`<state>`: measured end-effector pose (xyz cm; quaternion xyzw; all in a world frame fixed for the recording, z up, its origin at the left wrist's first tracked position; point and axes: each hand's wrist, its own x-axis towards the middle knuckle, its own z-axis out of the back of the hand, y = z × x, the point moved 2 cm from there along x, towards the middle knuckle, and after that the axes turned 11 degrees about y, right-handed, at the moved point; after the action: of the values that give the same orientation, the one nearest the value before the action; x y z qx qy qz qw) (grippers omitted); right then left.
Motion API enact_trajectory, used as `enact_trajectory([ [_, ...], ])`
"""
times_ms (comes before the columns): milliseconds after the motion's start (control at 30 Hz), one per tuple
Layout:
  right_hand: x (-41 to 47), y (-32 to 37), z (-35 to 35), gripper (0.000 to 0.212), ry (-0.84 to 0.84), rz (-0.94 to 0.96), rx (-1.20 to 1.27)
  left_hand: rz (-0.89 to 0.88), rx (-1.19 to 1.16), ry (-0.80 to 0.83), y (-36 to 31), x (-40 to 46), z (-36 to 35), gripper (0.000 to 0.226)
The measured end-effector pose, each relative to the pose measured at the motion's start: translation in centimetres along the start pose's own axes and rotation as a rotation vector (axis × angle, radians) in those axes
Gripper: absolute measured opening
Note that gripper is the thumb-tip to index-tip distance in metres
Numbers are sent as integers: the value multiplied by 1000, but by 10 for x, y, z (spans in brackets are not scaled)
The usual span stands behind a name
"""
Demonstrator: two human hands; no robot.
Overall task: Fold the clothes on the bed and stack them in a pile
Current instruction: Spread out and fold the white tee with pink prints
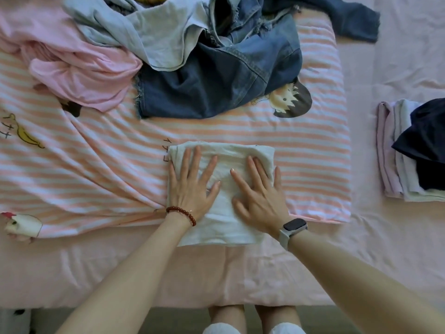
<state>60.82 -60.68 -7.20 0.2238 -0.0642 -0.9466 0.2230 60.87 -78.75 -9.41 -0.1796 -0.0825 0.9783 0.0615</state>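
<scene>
Hands flat on a folded white garment, with the stack waiting off to the right.

Pink top [81,75] and denim heap [216,75] lie unfolded on the striped blanket [96,165], beyond the work. Nearer, the left hand [190,186] and right hand [260,196] press side by side, fingers straight and spread, on the white garment [221,227], gripping nothing. Its long axis runs from the person toward the heap. The folded pile [409,153] sits well apart to the right, so the right hand is nearer; I judge the carry goes rightward.
</scene>
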Motion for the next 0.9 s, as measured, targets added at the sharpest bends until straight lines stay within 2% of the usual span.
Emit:
enact_trajectory([
  [100,11,-26,-9,64,104,4,-80,6,57,46,5,13,-16,65],
  [200,19,-42,-8,59,137,82,-126,45,70,78,6,20,-24,68],
  [300,6,-40,-3,51,31,133,-129,31,82,103,8,22,-23,70],
  [467,-60,1,-19,53,-119,25,28,-10,61,28,-1,13,-10,66],
  [600,-68,13,-45,57,-42,-14,9,-23,99,-41,-6,12,-13,65],
  [667,-65,-4,-54,67,28,-18,-56,-16,112,-12,-4,18,-17,65],
  [800,-59,-32,-58,66,168,23,-144,18,122,85,-1,26,-24,67],
  [900,-64,-27,-47,55,77,89,-92,14,105,90,-4,24,-17,66],
])
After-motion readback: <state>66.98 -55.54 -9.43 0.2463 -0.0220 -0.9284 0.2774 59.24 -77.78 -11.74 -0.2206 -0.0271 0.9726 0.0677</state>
